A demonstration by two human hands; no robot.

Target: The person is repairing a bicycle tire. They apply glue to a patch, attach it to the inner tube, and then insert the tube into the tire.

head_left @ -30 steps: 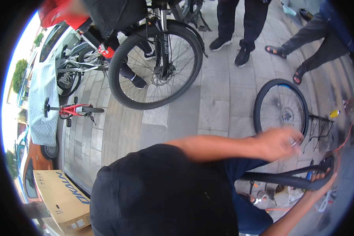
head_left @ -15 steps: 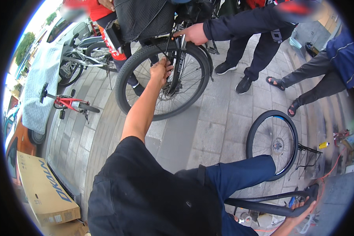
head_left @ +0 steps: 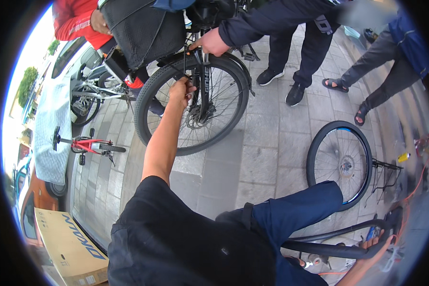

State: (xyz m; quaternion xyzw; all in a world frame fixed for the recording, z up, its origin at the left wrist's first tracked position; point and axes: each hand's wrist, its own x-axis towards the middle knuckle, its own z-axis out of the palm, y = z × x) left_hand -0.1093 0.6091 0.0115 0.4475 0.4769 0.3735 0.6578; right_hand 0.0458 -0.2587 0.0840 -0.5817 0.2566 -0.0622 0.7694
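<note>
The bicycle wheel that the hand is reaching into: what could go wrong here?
1. The left hand sits against the tyre and spokes of the bicycle wheel. If the wheel turns, fingers could get pinched.
2. Another person's hand steadies the bike above it. If that hand lets go, the bike may tip.
3. The right hand holds a loose black tyre near a detached wheel. Someone could trip on them.

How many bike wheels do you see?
4: the big front wheel by the left hand, a loose wheel at right, one at left behind, the small red bike's. More may be hidden.
</note>
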